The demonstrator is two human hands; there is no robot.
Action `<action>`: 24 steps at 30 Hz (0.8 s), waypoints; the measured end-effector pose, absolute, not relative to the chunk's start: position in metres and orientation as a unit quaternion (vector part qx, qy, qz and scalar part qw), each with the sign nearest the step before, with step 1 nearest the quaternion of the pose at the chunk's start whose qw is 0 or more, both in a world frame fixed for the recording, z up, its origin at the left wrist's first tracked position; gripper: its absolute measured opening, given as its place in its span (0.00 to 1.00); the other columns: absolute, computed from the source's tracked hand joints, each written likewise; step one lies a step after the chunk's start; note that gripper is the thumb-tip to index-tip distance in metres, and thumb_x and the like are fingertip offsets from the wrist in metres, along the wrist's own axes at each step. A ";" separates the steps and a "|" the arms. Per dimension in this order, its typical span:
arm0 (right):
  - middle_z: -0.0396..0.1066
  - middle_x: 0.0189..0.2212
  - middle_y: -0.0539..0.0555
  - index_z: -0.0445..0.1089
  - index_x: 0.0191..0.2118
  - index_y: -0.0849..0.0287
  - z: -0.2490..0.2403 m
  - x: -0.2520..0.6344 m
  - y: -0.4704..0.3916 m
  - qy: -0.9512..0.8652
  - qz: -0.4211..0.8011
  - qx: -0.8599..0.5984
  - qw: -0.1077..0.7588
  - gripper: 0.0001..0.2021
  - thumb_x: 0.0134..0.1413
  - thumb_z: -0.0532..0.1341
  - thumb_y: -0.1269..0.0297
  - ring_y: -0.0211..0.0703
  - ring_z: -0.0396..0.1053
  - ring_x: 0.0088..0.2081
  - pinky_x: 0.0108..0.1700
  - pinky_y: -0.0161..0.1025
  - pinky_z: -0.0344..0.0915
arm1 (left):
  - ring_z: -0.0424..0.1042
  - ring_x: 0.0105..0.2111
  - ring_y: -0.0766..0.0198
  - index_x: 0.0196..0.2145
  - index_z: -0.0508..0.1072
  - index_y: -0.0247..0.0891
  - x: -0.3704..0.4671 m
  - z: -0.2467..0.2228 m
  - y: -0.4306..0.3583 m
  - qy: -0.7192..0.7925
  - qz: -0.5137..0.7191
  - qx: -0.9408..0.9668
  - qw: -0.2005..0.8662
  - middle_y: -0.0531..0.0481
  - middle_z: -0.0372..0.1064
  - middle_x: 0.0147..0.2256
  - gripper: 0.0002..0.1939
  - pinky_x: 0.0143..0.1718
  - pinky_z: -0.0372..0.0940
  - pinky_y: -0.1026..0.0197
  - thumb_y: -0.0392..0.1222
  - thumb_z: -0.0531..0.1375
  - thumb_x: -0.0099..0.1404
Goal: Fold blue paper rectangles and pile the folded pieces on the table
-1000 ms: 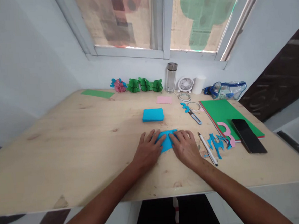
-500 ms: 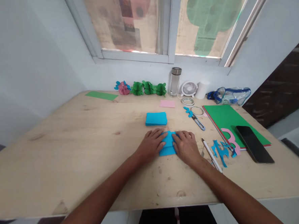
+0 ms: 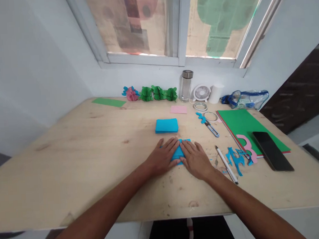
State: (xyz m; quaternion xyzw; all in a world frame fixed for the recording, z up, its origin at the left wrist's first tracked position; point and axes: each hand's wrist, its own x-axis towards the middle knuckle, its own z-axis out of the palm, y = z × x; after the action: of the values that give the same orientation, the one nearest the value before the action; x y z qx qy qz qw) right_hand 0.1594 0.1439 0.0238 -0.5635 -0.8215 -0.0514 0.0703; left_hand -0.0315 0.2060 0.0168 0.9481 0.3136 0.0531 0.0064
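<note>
Since a second ago both hands slide closer together over the blue paper piece (image 3: 178,152); far less of it shows now, so it looks folded smaller and is being pressed flat. Left hand (image 3: 162,158): flat, fingers spread, palm down on the paper's left half, gripping nothing. Right hand (image 3: 196,159): same, flat on the right half, fingertips touching the left's. Paper sits on the wooden table (image 3: 83,156), just in front of the blue paper stack (image 3: 166,126)
</note>
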 end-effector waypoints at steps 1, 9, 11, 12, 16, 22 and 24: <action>0.53 0.64 0.59 0.54 0.64 0.64 0.023 0.161 0.144 -0.824 -0.046 -0.561 0.066 0.26 0.66 0.44 0.57 0.51 0.49 0.64 0.63 0.54 0.44 | 0.43 0.66 0.56 0.66 0.48 0.33 -0.032 0.017 0.206 0.312 0.053 0.949 0.007 0.40 0.47 0.66 0.37 0.64 0.38 0.48 0.61 0.37 0.69; 0.48 0.66 0.59 0.50 0.66 0.64 0.025 0.163 0.142 -0.827 -0.023 -0.559 0.047 0.28 0.66 0.43 0.54 0.52 0.44 0.67 0.65 0.58 0.40 | 0.42 0.67 0.52 0.65 0.49 0.33 -0.026 0.019 0.188 0.317 0.070 0.946 -0.008 0.38 0.46 0.65 0.40 0.64 0.33 0.42 0.65 0.38 0.67; 0.48 0.66 0.60 0.50 0.66 0.64 0.025 0.163 0.142 -0.826 -0.022 -0.561 0.046 0.28 0.66 0.43 0.54 0.53 0.44 0.67 0.64 0.59 0.40 | 0.43 0.66 0.53 0.65 0.49 0.33 -0.026 0.020 0.182 0.315 0.067 0.947 -0.008 0.39 0.47 0.65 0.39 0.64 0.34 0.43 0.65 0.38 0.67; 0.47 0.66 0.60 0.50 0.66 0.64 0.025 0.164 0.142 -0.826 -0.021 -0.562 0.045 0.28 0.66 0.43 0.54 0.53 0.44 0.67 0.64 0.59 0.40 | 0.44 0.66 0.53 0.65 0.49 0.33 -0.028 0.020 0.180 0.318 0.065 0.946 -0.007 0.39 0.47 0.65 0.39 0.64 0.35 0.43 0.65 0.38 0.68; 0.47 0.66 0.60 0.50 0.66 0.63 0.026 0.164 0.142 -0.825 -0.017 -0.563 0.046 0.28 0.66 0.43 0.54 0.53 0.45 0.66 0.64 0.60 0.41 | 0.47 0.65 0.50 0.65 0.49 0.29 -0.039 0.020 0.179 0.355 0.055 0.933 -0.007 0.35 0.49 0.64 0.40 0.62 0.39 0.40 0.64 0.36 0.68; 0.47 0.66 0.59 0.48 0.66 0.63 0.031 0.153 0.138 -0.837 -0.013 -0.542 0.067 0.28 0.66 0.43 0.54 0.52 0.42 0.67 0.65 0.61 0.34 | 0.45 0.66 0.51 0.65 0.49 0.32 -0.044 0.019 0.180 0.367 0.042 0.929 -0.006 0.38 0.49 0.65 0.41 0.63 0.39 0.43 0.65 0.36 0.67; 0.48 0.66 0.58 0.47 0.67 0.62 0.032 0.149 0.137 -0.847 0.001 -0.527 0.067 0.28 0.66 0.43 0.54 0.51 0.42 0.67 0.65 0.62 0.33 | 0.45 0.66 0.51 0.65 0.48 0.33 -0.044 0.019 0.180 0.363 0.040 0.931 -0.005 0.37 0.49 0.65 0.41 0.63 0.38 0.43 0.66 0.36 0.66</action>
State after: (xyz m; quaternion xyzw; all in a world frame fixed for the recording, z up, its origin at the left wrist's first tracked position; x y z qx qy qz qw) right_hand 0.1491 0.1373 0.0322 -0.5268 -0.8474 0.0006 0.0667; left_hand -0.0441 0.1802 0.0187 0.9307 0.3635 0.0404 -0.0053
